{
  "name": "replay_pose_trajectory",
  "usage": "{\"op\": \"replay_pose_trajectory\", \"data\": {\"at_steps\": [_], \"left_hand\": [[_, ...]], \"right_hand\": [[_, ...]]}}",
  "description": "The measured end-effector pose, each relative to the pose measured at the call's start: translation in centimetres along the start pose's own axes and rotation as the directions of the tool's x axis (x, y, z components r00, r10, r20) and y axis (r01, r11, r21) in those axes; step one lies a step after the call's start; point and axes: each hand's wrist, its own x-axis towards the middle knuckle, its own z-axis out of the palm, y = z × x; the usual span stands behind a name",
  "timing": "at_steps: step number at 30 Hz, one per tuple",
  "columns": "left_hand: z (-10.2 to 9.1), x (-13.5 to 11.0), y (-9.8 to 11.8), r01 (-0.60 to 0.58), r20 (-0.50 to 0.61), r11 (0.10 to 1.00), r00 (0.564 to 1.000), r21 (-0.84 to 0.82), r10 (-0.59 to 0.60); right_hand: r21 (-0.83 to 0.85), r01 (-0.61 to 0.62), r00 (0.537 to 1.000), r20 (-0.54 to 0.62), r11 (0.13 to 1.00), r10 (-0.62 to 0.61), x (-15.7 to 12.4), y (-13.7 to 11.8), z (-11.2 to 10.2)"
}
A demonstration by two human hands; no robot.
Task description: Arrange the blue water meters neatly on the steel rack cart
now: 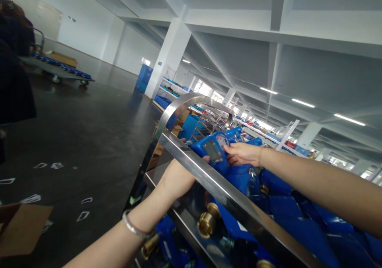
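Observation:
A blue meter (215,150) with a small grey screen and a round dial sits at the top of a steel trolley (191,101). My left hand (176,178), a silver bracelet on its wrist, reaches under the trolley's steel rail and grips the meter's near end. From the right, my right hand (243,153) holds the meter's other side with its fingertips by the dial. Several more blue meters with brass fittings (206,222) lie piled in the trolley below.
A person in dark clothes (13,69) stands at the far left beside a flat cart (59,72) with a cardboard box. A cardboard sheet (20,228) lies on the dark floor. Shelves with blue crates (167,95) run along the white pillars behind.

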Motion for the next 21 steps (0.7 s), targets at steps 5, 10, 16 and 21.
{"op": "replay_pose_trajectory", "data": {"at_steps": [5, 10, 16, 21], "left_hand": [[-0.2, -1.2, 1.1, 0.022, 0.007, 0.971, 1.000, 0.237, -0.024], [-1.2, -1.7, 2.2, 0.035, -0.059, 0.907, 0.998, 0.420, -0.012], [-1.2, -1.8, 1.6, 0.059, -0.042, 0.991, 0.998, 0.116, -0.054], [-1.2, -1.7, 0.6, 0.040, -0.017, 0.999, 0.999, 0.026, -0.039]], "right_hand": [[-0.183, -0.015, 0.999, -0.030, 0.983, 0.010, 0.7, 0.6, 0.7], [-0.420, 0.072, 0.997, 0.022, 0.904, -0.070, 0.4, -1.4, 1.7], [-0.592, 0.206, 0.978, 0.144, 0.779, -0.149, -6.0, -2.8, 2.5], [-0.694, 0.343, 0.938, 0.221, 0.632, -0.266, -8.8, -2.0, 3.2]]}}
